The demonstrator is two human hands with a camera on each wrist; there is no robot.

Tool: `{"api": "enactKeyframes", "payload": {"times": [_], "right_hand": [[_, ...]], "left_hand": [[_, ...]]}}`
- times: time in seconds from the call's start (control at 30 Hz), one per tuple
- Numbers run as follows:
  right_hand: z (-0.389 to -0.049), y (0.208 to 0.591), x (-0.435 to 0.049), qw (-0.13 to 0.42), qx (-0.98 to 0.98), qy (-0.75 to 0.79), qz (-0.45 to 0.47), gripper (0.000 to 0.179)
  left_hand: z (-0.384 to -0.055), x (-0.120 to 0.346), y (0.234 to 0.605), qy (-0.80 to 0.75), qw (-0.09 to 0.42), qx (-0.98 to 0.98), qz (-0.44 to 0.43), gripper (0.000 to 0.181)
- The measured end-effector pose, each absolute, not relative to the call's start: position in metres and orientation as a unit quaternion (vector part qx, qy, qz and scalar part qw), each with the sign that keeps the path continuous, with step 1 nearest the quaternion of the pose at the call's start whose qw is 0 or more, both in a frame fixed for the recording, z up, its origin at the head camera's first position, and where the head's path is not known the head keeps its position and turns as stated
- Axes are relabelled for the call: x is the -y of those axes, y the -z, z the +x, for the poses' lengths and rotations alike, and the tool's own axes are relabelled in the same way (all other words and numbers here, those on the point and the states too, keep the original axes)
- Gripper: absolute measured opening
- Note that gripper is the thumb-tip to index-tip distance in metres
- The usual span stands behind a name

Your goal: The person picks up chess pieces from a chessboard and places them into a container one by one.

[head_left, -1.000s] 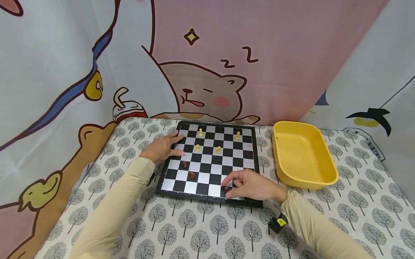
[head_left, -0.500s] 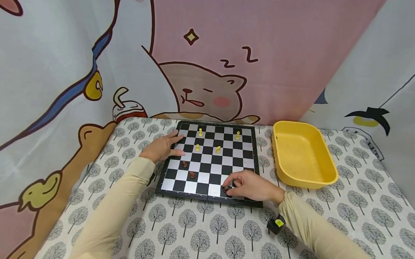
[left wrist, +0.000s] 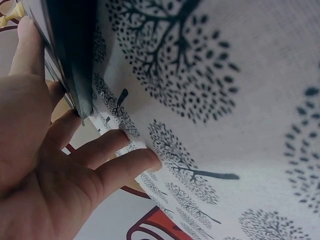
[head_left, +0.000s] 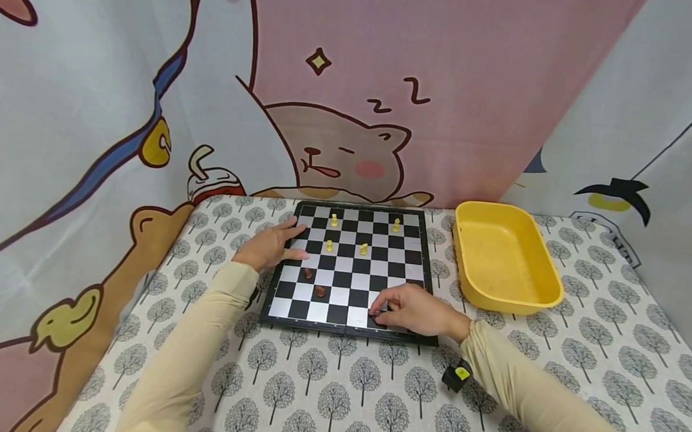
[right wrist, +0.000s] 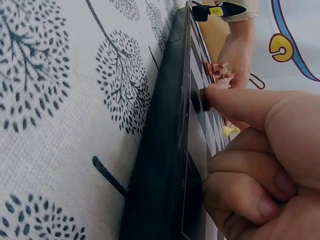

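A black-and-white chessboard (head_left: 352, 264) lies on the table. At its front right, my right hand (head_left: 414, 309) pinches a brown chess piece (right wrist: 204, 99) between thumb and forefinger, with the base close over a square; fingers hide most of the piece in the head view. The other right fingers curl at the board's edge. My left hand (head_left: 266, 246) rests on the board's left edge, its thumb and forefinger reaching onto the squares; in the left wrist view its remaining fingers extend past the rim. Two brown pieces, one a pawn-sized piece (head_left: 320, 291), stand near the left thumb.
Several yellow chess pieces, among them one knight-shaped piece (head_left: 364, 249), stand on the farther squares. A yellow plastic tub (head_left: 504, 303) sits right of the board. Tree-print cloth (head_left: 338, 396) covers the table, and a cartoon curtain (head_left: 473, 99) hangs behind it.
The right thumb and forefinger have closed in around the brown piece, and that hand has shifted slightly left. The left hand and the other pieces stay in place.
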State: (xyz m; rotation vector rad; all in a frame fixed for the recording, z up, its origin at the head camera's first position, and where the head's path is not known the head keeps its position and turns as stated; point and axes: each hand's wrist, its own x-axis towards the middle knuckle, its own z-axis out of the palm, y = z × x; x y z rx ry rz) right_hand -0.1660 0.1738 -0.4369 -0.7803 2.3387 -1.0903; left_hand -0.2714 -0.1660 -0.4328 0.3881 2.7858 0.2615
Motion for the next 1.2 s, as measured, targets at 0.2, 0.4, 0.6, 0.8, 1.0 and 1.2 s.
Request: {"api": "enactKeyframes", "payload": {"times": [0.2, 0.4, 0.6, 0.8, 1.0, 1.2], "right_hand": [[-0.165, 0.437, -0.174, 0.22, -0.845, 0.395, -0.286, 0.012], [-0.165, 0.436, -0.176, 0.212, -0.845, 0.397, -0.288, 0.013], [-0.168, 0.429, -0.178, 0.199, -0.855, 0.393, -0.273, 0.014], [-0.171, 0.421, -0.18, 0.189, -0.856, 0.402, -0.266, 0.018], [-0.174, 0.412, -0.183, 0.168, -0.866, 0.393, -0.26, 0.02], [-0.181, 0.401, -0.187, 0.163, -0.873, 0.388, -0.245, 0.023]], "left_hand": [[-0.27, 0.166, 0.432, -0.09, 0.147, -0.974, 0.146, 0.08], [-0.269, 0.167, 0.434, -0.093, 0.14, -0.975, 0.147, 0.081], [-0.27, 0.167, 0.433, -0.094, 0.144, -0.975, 0.144, 0.081], [-0.27, 0.168, 0.433, -0.092, 0.139, -0.975, 0.149, 0.081], [-0.27, 0.168, 0.434, -0.091, 0.137, -0.975, 0.15, 0.081], [-0.269, 0.167, 0.434, -0.092, 0.141, -0.975, 0.147, 0.082]]}}
